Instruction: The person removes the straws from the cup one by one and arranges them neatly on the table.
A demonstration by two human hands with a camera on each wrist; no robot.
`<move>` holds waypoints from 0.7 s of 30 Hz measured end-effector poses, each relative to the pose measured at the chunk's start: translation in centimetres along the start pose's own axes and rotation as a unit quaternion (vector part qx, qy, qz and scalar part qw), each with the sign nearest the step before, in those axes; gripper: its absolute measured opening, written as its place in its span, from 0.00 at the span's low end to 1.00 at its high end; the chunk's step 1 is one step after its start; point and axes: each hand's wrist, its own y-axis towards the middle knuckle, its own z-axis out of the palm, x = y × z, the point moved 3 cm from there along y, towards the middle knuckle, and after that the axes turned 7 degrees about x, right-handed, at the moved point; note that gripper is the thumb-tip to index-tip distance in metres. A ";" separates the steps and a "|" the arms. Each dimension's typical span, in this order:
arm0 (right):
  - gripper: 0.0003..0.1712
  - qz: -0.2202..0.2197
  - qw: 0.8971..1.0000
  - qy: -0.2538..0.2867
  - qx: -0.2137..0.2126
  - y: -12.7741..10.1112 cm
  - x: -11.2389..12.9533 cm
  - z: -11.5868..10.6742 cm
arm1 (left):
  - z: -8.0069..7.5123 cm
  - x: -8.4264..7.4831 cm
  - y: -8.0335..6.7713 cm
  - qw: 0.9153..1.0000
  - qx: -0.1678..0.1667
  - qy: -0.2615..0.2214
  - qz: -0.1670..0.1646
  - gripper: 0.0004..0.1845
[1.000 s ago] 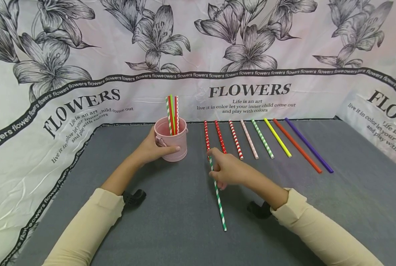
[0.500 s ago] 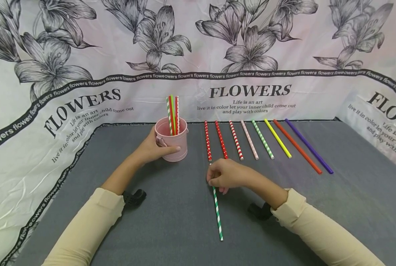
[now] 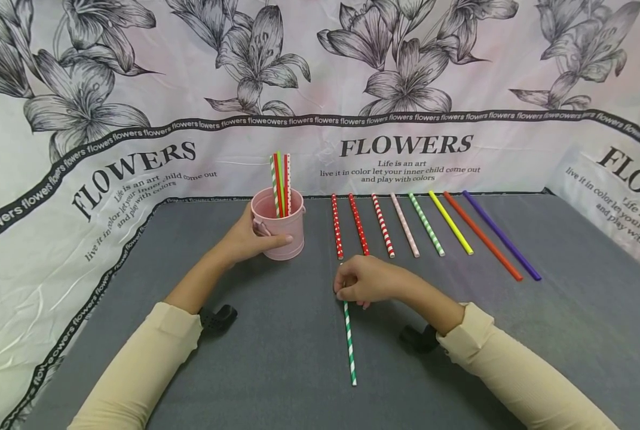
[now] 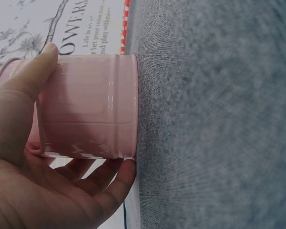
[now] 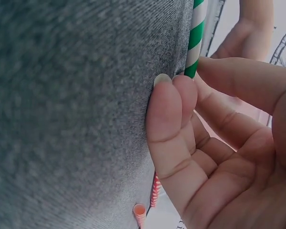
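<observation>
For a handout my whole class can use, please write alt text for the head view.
A person's right grip pinches a green-and-white striped straw, while the left grip holds a pink bucket with several straws standing in it. Eight other straws lie in a row on a grey surface, before a flower-printed backdrop.

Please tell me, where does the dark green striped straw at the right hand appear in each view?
Head: the dark green striped straw is at lower centre, reaching down from the right hand.
Left wrist: not in it.
Right wrist: at the top, right of centre, from the upper edge down to the hand.
Shared landmark: the grey tabletop, right half in left wrist, left side in right wrist.
</observation>
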 end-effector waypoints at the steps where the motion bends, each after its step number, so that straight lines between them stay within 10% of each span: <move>1: 0.03 0.000 1.000 0.001 0.000 0.0 0.0 0.0 | 0.0 0.0 0.0 1.000 0.000 0.001 0.001 0.54; 21: 0.03 0.001 0.999 -0.003 -0.051 1.7 2.5 -4.0 | -0.1 0.0 0.0 1.000 -0.003 0.004 -0.005 0.55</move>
